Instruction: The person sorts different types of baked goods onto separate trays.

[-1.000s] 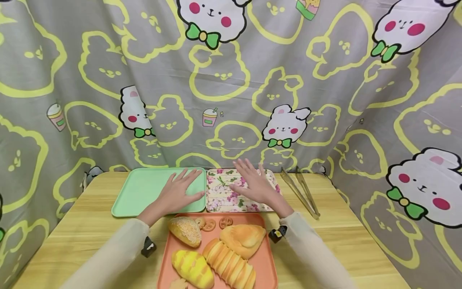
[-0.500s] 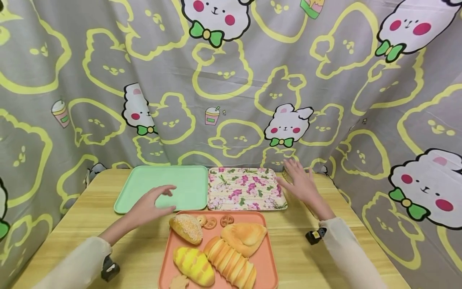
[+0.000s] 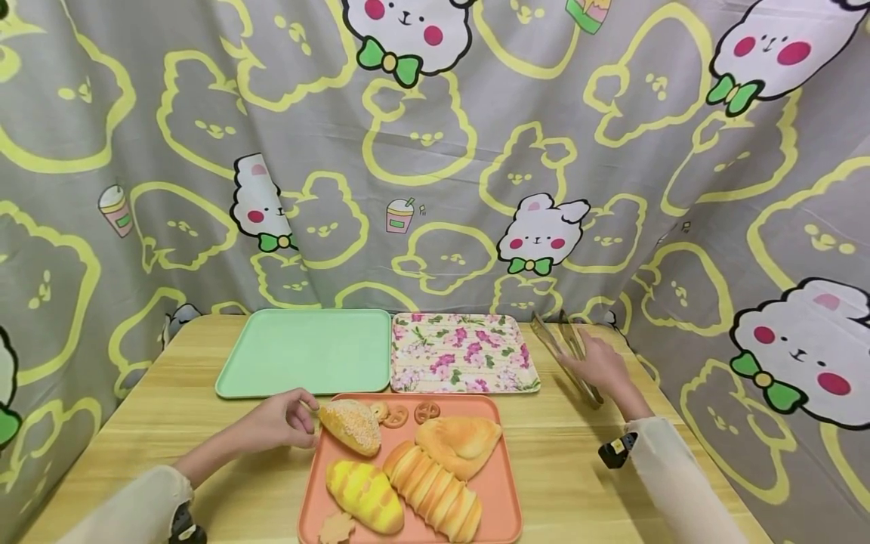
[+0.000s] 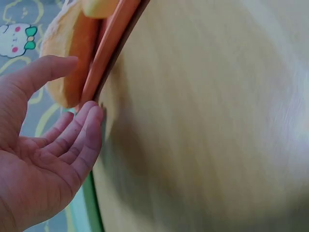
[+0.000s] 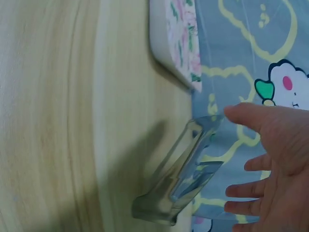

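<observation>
From the head view, the left hand rested with loosely curled fingers at the near left corner of the orange tray, just beside the sesame bun. The right hand, fingers relaxed, lay over the clear tongs, whose long axis ran away from the person.

The left wrist view showed open fingers touching the tray's rim; bun blurred.

The right wrist view showed the tongs just left of the spread, empty hand; contact was unclear.
</observation>
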A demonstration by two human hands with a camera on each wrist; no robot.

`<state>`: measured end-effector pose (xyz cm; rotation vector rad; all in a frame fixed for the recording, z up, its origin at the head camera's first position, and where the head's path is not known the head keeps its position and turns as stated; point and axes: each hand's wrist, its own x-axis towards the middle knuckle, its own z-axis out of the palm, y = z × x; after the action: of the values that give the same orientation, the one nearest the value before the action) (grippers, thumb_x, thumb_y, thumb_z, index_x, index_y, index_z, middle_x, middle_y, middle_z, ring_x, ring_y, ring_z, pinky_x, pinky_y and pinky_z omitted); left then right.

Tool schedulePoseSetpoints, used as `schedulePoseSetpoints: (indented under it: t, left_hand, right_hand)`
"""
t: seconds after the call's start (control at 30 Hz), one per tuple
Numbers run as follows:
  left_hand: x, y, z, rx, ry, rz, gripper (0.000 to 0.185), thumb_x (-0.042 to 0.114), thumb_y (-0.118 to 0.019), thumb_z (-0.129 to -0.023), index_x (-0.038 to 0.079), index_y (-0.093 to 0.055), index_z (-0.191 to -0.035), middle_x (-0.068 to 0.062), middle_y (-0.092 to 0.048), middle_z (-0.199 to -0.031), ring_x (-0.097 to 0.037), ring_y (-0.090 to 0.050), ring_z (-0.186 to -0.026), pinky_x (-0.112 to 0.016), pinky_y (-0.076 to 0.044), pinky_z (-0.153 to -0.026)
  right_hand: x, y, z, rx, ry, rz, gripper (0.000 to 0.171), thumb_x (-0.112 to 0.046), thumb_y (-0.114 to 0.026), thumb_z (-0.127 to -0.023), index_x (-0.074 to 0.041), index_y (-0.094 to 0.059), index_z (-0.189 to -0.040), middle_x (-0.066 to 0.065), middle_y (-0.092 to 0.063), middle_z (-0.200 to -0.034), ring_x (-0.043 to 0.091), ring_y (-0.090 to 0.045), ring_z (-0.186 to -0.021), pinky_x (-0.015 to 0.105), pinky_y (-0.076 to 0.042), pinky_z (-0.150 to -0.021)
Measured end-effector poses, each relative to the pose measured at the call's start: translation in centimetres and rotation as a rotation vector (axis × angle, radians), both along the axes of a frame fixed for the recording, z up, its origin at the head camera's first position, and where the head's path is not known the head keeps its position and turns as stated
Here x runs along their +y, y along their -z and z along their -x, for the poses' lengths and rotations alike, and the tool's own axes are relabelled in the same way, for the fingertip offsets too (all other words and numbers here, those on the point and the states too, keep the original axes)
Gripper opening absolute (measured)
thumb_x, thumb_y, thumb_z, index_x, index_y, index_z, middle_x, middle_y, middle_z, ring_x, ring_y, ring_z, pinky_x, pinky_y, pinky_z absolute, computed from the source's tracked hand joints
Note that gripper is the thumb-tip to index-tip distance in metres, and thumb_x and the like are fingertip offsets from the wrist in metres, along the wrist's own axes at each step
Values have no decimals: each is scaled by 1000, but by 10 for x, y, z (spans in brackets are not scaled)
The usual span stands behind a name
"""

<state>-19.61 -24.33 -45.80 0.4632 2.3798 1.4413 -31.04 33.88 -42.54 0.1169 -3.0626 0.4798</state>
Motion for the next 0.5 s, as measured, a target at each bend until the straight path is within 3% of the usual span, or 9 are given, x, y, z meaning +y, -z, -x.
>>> schedulePoseSetpoints:
  t: [0.27, 0.5]
  left_hand:
    - [5, 7, -2, -144, -36, -66, 47, -1, -76, -79, -12, -50, -118, -13, -69, -91, -20, -67, -76, -28, -58, -64]
    - [5, 6, -4, -223, -36, -93, 35, 2, -74, -82, -13, -59, -110, -11, -74, -87, -17, -71, -77, -28, -60, -67]
  right_hand:
    - [6, 11, 6, -119, 38, 27, 92, -38, -63, -98, 15, -15, -155, 47, -36, -145, 63, -45, -126, 71, -46, -95]
    - [11, 17, 11, -186, 80, 74, 94, -37, -63, -98, 18, -12, -154, 46, -34, -148, 62, -43, -129, 69, -44, -101]
